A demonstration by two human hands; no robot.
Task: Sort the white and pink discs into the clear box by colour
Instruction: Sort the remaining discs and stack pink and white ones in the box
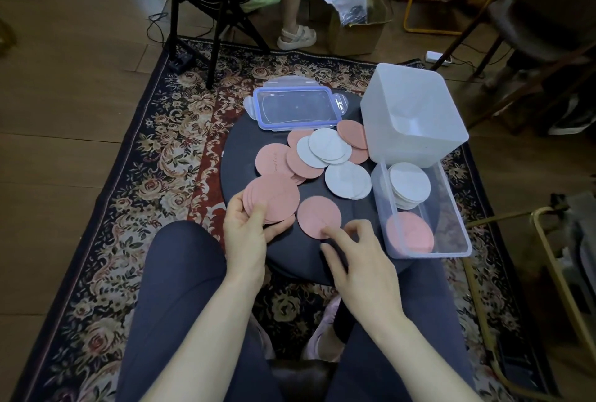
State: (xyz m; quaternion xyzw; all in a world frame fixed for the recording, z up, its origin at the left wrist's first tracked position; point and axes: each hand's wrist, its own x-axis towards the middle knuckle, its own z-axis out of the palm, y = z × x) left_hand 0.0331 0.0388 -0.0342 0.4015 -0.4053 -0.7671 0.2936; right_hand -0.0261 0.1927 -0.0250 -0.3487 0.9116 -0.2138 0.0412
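My left hand grips a stack of pink discs at the near left of the dark round stool. My right hand touches a single pink disc lying flat, with the index fingertip on its near edge. Loose pink discs and white discs overlap in the middle, and a few more white discs lie beside them. The clear box at the right holds a white stack at its far end and pink discs at its near end.
The box's clear lid with a blue rim lies at the stool's far side. A tall white tub stands behind the clear box. A seated person's foot, a tripod and a cardboard box are beyond on the patterned rug.
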